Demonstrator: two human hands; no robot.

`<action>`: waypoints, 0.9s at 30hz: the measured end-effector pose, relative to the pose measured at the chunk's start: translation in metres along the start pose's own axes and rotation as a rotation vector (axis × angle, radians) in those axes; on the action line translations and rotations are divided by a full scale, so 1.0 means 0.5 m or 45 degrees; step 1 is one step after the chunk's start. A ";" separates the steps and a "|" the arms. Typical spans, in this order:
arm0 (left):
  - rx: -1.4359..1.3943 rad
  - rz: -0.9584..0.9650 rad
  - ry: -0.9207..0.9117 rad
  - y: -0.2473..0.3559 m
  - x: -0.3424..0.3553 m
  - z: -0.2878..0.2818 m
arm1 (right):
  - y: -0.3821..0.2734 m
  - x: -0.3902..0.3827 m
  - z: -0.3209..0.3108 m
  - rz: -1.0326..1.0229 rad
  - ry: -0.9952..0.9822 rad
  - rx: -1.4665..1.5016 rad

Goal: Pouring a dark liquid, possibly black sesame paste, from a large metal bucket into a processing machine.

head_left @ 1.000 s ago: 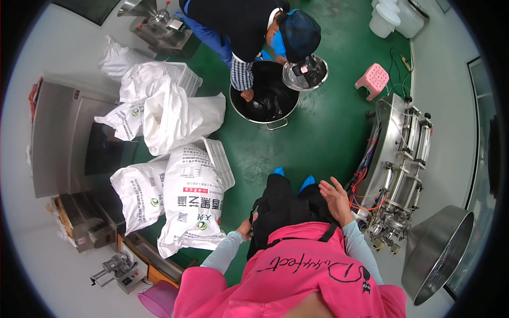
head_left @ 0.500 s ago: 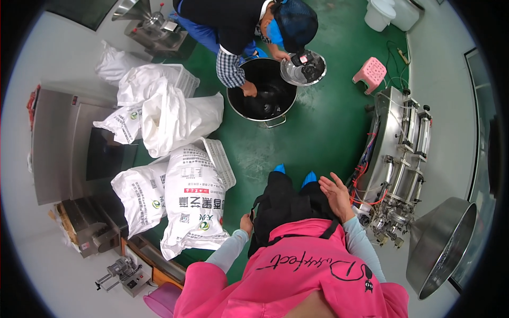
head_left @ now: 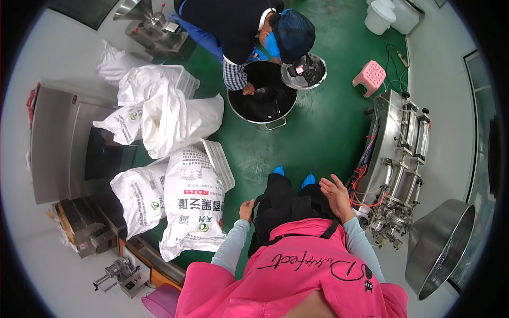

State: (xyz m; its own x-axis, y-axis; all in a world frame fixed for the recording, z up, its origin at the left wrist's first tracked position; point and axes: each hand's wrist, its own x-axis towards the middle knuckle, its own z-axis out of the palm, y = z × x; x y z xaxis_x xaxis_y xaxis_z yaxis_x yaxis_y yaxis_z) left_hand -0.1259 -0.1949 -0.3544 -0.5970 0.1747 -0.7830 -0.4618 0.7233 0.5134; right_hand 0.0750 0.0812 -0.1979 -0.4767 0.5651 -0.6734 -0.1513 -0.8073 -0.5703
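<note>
My right hand (head_left: 336, 197) is held beside my right thigh, palm turned up and fingers spread, with nothing in it. Close to my left thigh hangs my left hand (head_left: 246, 210), its fingers loosely bent and no object visible in it. Nearest to that hand is a large white printed sack (head_left: 193, 196), a short gap away. Farther off, a co-worker (head_left: 228, 32) bends over a big metal pot (head_left: 269, 125) with a dark inside. One of the co-worker's hands (head_left: 248, 89) reaches into the pot. A metal bowl (head_left: 319, 80) with dark contents is at the pot's right rim.
More white sacks (head_left: 183, 119) stand with plastic crates on the left. To my right are a filling machine (head_left: 397, 159) and its wide metal hopper (head_left: 440, 249). A pink stool (head_left: 370, 78) and a white bucket (head_left: 379, 16) stand at the far right.
My left hand has risen slightly, and a black strap beside it no longer shows. The co-worker's head and hand in the pot have shifted a little. My right hand stays nearly still.
</note>
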 end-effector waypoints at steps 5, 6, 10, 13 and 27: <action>0.071 0.009 -0.008 0.006 -0.006 -0.007 | 0.001 -0.002 0.001 -0.014 0.003 0.008; 0.086 0.016 0.009 0.005 -0.006 -0.008 | 0.001 -0.003 0.000 -0.015 0.009 0.011; 0.081 0.003 0.067 -0.033 0.016 -0.016 | 0.004 -0.006 0.002 -0.009 0.017 0.006; 0.085 0.010 0.063 -0.041 0.024 -0.016 | 0.005 -0.008 0.003 -0.018 0.023 0.026; 0.120 0.036 0.034 -0.020 0.023 -0.012 | 0.012 -0.020 0.008 -0.022 -0.001 0.023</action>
State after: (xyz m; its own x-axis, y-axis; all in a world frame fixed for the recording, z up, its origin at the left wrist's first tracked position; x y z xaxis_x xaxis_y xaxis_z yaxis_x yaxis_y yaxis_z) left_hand -0.1322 -0.2043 -0.3662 -0.6268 0.1793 -0.7583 -0.3813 0.7781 0.4991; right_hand 0.0753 0.0700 -0.1926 -0.4744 0.5791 -0.6631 -0.1754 -0.8003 -0.5734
